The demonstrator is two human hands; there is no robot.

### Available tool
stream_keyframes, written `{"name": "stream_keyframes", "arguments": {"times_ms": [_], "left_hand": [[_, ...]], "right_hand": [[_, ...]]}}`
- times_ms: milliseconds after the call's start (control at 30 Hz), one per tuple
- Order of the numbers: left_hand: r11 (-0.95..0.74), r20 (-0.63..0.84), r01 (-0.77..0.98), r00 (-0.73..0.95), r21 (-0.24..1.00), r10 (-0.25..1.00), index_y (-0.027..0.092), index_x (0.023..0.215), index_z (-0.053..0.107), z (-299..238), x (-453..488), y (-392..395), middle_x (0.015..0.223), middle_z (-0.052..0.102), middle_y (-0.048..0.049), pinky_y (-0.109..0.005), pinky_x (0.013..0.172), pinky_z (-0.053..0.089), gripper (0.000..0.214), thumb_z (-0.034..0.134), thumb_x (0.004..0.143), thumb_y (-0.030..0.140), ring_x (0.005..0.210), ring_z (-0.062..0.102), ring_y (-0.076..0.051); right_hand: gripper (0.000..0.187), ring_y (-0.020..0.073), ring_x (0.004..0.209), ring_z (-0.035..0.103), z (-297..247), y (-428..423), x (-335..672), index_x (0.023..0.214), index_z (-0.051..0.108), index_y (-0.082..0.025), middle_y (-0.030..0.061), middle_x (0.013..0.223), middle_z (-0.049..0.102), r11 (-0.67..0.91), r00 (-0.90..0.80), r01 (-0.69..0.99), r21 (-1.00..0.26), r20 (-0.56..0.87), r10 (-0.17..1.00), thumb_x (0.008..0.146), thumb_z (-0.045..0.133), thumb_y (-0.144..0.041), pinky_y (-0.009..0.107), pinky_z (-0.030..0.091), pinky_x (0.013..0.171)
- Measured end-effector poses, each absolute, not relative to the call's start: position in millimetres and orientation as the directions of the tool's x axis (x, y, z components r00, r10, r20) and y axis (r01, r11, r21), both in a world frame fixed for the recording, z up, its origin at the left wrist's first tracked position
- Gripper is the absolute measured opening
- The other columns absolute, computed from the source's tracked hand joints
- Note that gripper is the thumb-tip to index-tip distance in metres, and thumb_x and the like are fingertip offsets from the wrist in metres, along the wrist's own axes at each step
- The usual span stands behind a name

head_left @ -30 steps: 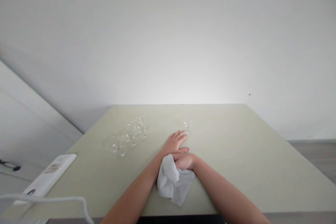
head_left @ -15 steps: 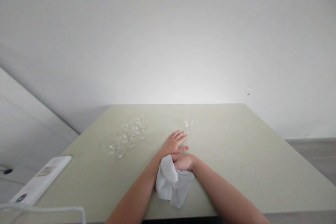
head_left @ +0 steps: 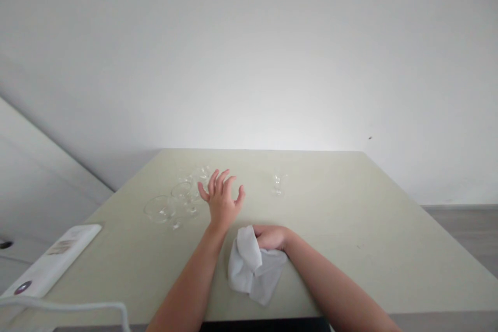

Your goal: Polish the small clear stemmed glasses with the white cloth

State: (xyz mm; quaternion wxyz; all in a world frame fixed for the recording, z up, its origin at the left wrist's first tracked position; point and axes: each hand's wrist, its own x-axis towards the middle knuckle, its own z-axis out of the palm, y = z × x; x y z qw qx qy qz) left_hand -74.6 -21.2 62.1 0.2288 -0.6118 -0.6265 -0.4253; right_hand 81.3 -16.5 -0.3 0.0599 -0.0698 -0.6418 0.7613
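My left hand (head_left: 223, 199) is raised over the table with its fingers spread and nothing in them. It is beside a group of several clear stemmed glasses (head_left: 160, 209) on the left and partly hides the rearmost ones. My right hand (head_left: 270, 237) is closed around a crumpled white cloth (head_left: 254, 275), which hangs down onto the table near the front edge. One more clear stemmed glass (head_left: 277, 185) stands alone farther back, a little right of the middle, apart from both hands.
The pale green table (head_left: 350, 207) reaches back to a white wall (head_left: 272, 62). At the front left lies a white box-like object (head_left: 64, 249) with a printed label, and a white bar (head_left: 66, 307) crosses in front of it.
My left hand has moved left, away from the lone glass and toward the glass group, with its fingers now raised and spread. My right hand keeps the cloth in nearly the same place.
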Motion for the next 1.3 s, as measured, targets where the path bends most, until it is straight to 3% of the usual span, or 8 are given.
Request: {"name": "stream_keyframes", "arguments": {"times_ms": [167, 333, 433, 867, 1100, 1300], "left_hand": [[-0.055, 0.836, 0.97, -0.174, 0.236, 0.52, 0.022, 0.108, 0.057, 67, -94, -19, 0.121, 0.062, -0.0104, -0.06, 0.11, -0.004, 0.029, 0.059, 0.079, 0.028, 0.131, 0.04, -0.032], [-0.01, 0.806, 0.974, -0.182, 0.226, 0.563, 0.019, 0.113, 0.056, 69, -105, -18, 0.12, 0.061, -0.0144, -0.051, 0.107, 0.02, 0.034, 0.058, 0.08, 0.028, 0.123, 0.047, -0.032], [0.005, 0.8, 0.978, -0.172, 0.207, 0.574, 0.018, 0.112, 0.056, 68, -108, -18, 0.115, 0.062, -0.0147, -0.048, 0.101, 0.027, 0.033, 0.057, 0.082, 0.03, 0.116, 0.051, -0.031], [-0.075, 0.808, 0.97, -0.148, 0.23, 0.571, 0.019, 0.108, 0.057, 65, -105, -16, 0.111, 0.063, -0.0117, -0.042, 0.099, 0.031, 0.027, 0.055, 0.083, 0.028, 0.112, 0.052, -0.028], [-0.204, 0.826, 0.943, -0.112, 0.264, 0.552, 0.019, 0.109, 0.055, 62, -101, -15, 0.114, 0.062, -0.011, -0.043, 0.103, 0.032, 0.028, 0.056, 0.082, 0.028, 0.114, 0.054, -0.025], [-0.128, 0.851, 0.943, -0.213, 0.308, 0.481, 0.019, 0.112, 0.051, 65, -96, -15, 0.127, 0.055, -0.0142, -0.047, 0.108, 0.025, 0.035, 0.059, 0.081, 0.032, 0.127, 0.045, -0.028]], "right_hand": [[0.045, 0.0245, 0.096, 0.063, 0, -18, 83, 0.093, 0.066, -0.011, 0.0095, 0.095, 0.068, -0.177, -0.978, 0.028, -0.984, -0.064, 0.199, 0.066, 0.076, -0.047, 0.032, 0.049, 0.08], [0.048, 0.0249, 0.094, 0.064, 3, -19, 83, 0.094, 0.066, -0.011, 0.0101, 0.095, 0.069, -0.182, -0.976, 0.037, -0.983, -0.075, 0.206, 0.065, 0.076, -0.048, 0.033, 0.049, 0.081], [0.049, 0.025, 0.094, 0.064, 3, -19, 83, 0.095, 0.066, -0.012, 0.0099, 0.097, 0.069, -0.195, -0.975, 0.041, -0.98, -0.081, 0.206, 0.064, 0.077, -0.048, 0.034, 0.05, 0.081], [0.045, 0.0233, 0.091, 0.064, 5, -19, 84, 0.093, 0.067, -0.012, 0.0082, 0.094, 0.069, -0.212, -0.972, 0.04, -0.976, -0.087, 0.218, 0.064, 0.078, -0.045, 0.033, 0.049, 0.082], [0.044, 0.0233, 0.091, 0.064, 4, -19, 83, 0.094, 0.067, -0.012, 0.0078, 0.094, 0.069, -0.204, -0.973, 0.041, -0.978, -0.086, 0.216, 0.066, 0.077, -0.044, 0.033, 0.05, 0.081], [0.043, 0.0238, 0.092, 0.065, 1, -19, 83, 0.094, 0.067, -0.012, 0.0086, 0.094, 0.069, -0.198, -0.971, 0.045, -0.979, -0.089, 0.221, 0.067, 0.076, -0.044, 0.033, 0.05, 0.081]]}}
